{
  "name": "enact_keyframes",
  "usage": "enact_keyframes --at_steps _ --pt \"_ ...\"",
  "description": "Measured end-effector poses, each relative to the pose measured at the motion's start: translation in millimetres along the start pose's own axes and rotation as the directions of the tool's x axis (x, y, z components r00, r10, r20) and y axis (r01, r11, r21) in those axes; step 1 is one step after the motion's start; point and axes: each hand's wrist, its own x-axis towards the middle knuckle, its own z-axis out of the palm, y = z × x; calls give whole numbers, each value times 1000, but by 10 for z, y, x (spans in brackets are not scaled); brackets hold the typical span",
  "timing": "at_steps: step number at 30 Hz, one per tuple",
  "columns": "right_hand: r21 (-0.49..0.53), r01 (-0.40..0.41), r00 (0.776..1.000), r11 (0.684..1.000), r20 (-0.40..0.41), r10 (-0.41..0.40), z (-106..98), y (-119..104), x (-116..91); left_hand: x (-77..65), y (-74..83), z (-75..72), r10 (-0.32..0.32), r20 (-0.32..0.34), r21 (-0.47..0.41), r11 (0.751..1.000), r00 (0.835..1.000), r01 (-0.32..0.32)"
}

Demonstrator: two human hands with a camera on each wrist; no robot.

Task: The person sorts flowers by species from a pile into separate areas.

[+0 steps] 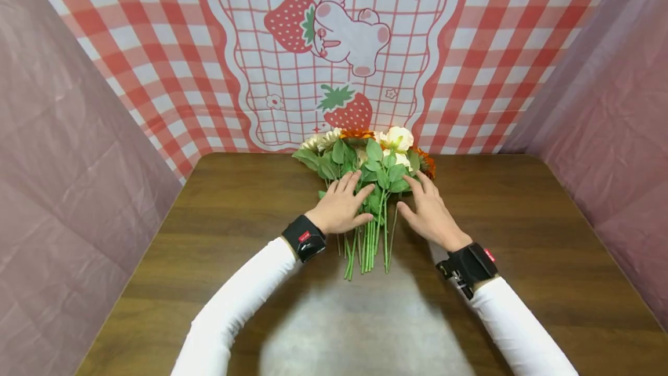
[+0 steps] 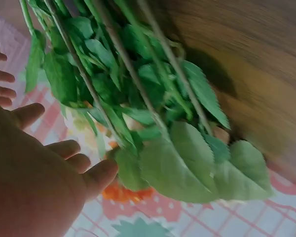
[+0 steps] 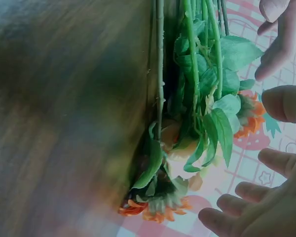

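A bunch of flowers with long green stems (image 1: 369,242) lies on the wooden table, blooms toward the back. Cream blooms (image 1: 399,139) and orange blooms (image 1: 425,162) show above broad green leaves (image 1: 383,176). Over the left side of the bunch is my left hand (image 1: 340,205), fingers spread and pointing at the leaves. On the other side my right hand (image 1: 432,213) has its fingers extended beside the leaves. Neither hand grips a stem. Whether the fingertips touch the leaves is hard to tell. In the left wrist view, serrated leaves (image 2: 177,163) hang near the fingers.
The brown wooden table (image 1: 235,202) has a bright reflection near its front. Behind it hangs a red-and-white checked cloth (image 1: 172,51) with strawberry prints. Pinkish drapes (image 1: 57,149) enclose both sides.
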Motion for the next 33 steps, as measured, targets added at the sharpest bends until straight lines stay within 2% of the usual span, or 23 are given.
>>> enact_keyframes --at_steps 5,9,13,21,26,33 --pt "9 14 997 1000 -74 -14 7 63 -46 130 183 34 57 6 63 996 998 -57" --pt "8 17 993 1000 -116 -16 7 111 -79 260 325 84 100 40 94 990 994 -103" --pt "19 8 990 1000 -144 -5 5 144 -101 400 403 148 103 71 100 989 992 -110" --pt "43 -11 984 999 -175 18 6 180 -137 587 377 294 39 108 176 983 993 -58" --pt "50 -8 984 999 -179 17 20 177 -134 630 346 344 8 123 230 973 992 -37" --pt "50 3 982 999 -190 7 43 170 -115 647 307 409 -1 123 253 967 992 -31"
